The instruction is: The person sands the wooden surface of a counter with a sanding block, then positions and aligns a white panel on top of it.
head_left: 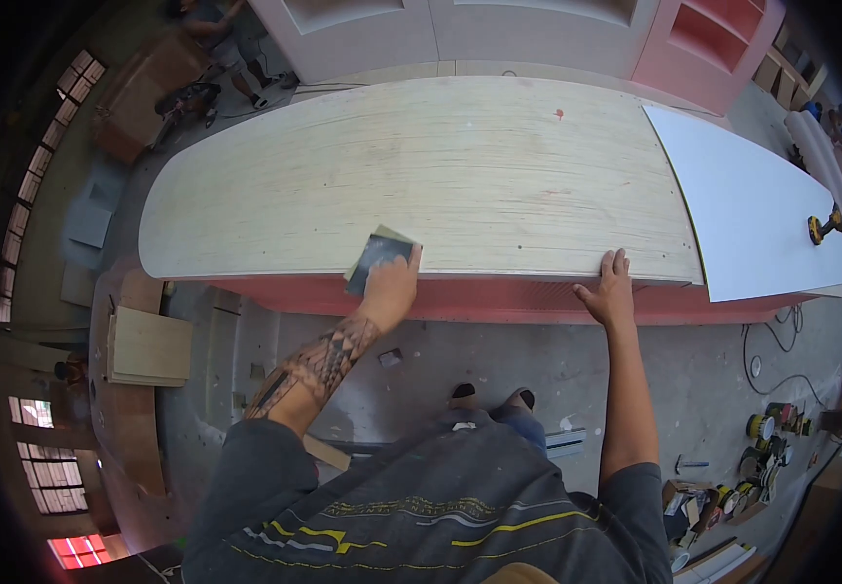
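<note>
My left hand [392, 289] grips a dark grey piece of sandpaper [378, 250] with a yellowish layer showing beneath it. The sandpaper lies on the near edge of a long, pale plywood top [421, 165], left of its middle. Farther right, my right hand [611, 290] rests on the same edge with fingers stretched out and the thumb apart, holding nothing. Below the top runs a pink front panel [499, 300]. The plywood has a rounded left end, several small dark spots and a red mark.
A white sheet [742, 204] covers the top's right end, with a yellow-black drill [823, 227] on it. Grey cabinets [362, 44] and a pink shelf unit [693, 58] stand behind. Cans [760, 426], a hammer [691, 464] and a cable lie on the right floor. Another person [231, 44] is far left.
</note>
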Demonstrator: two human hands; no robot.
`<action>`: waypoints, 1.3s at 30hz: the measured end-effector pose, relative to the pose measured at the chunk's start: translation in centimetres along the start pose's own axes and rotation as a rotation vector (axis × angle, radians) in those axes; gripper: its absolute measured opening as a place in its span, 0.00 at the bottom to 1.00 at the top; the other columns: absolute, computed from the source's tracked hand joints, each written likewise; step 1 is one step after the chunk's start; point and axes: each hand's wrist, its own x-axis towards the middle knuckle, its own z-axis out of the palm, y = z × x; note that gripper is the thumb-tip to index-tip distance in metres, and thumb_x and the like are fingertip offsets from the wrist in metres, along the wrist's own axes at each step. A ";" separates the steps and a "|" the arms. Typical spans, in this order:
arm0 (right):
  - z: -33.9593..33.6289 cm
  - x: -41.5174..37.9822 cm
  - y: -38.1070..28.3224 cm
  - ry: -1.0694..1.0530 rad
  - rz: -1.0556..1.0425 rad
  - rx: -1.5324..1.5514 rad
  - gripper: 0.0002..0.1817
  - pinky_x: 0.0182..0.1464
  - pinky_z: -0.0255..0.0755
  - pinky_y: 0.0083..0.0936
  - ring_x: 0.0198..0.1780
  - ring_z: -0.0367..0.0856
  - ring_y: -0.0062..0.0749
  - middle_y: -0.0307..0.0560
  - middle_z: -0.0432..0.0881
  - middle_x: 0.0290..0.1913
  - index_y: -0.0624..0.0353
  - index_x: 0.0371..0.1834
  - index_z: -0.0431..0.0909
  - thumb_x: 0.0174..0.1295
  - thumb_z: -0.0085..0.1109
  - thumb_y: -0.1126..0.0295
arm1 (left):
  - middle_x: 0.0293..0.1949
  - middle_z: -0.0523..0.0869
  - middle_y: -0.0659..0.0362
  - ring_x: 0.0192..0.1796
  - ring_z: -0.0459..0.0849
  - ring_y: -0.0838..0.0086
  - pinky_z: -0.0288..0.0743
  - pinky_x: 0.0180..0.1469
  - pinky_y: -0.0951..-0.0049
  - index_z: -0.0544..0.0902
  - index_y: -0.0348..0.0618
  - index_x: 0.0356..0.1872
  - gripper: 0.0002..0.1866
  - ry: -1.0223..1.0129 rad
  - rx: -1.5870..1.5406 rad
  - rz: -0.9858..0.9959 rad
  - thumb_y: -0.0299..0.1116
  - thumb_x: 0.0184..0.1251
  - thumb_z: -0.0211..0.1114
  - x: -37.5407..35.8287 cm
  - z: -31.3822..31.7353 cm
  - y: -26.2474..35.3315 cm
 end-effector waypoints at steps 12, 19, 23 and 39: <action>-0.3 0.0 0.0 -0.033 -0.004 -0.048 0.65 0.87 0.56 0.56 0.91 0.49 0.67 0.74 0.46 0.91 0.70 0.89 0.52 0.60 0.81 0.44 | 0.41 0.85 0.56 0.42 0.89 0.62 0.81 0.46 0.57 0.71 0.41 0.84 0.38 0.074 0.012 -0.005 0.31 0.72 0.66 0.6 0.9 -0.9; 0.1 0.2 -0.7 -0.031 0.038 -0.085 0.65 0.87 0.55 0.56 0.91 0.49 0.66 0.73 0.46 0.91 0.70 0.90 0.52 0.59 0.82 0.45 | 0.41 0.85 0.57 0.43 0.89 0.64 0.81 0.54 0.55 0.71 0.42 0.84 0.36 0.088 0.025 -0.028 0.34 0.74 0.64 1.5 1.0 -1.2; -0.3 -0.1 -0.8 -0.029 0.040 -0.085 0.65 0.87 0.55 0.56 0.91 0.48 0.66 0.72 0.46 0.91 0.70 0.90 0.52 0.59 0.82 0.45 | 0.41 0.86 0.57 0.42 0.89 0.64 0.81 0.56 0.55 0.70 0.42 0.84 0.37 0.029 -0.018 -0.076 0.34 0.75 0.63 1.4 0.2 -0.2; 0.3 0.1 0.4 -0.012 0.000 0.003 0.64 0.87 0.56 0.55 0.90 0.50 0.66 0.73 0.48 0.91 0.70 0.89 0.54 0.59 0.81 0.46 | 0.41 0.86 0.57 0.43 0.89 0.62 0.81 0.48 0.56 0.74 0.46 0.83 0.35 -0.007 -0.043 0.059 0.31 0.74 0.63 -1.8 -0.7 0.5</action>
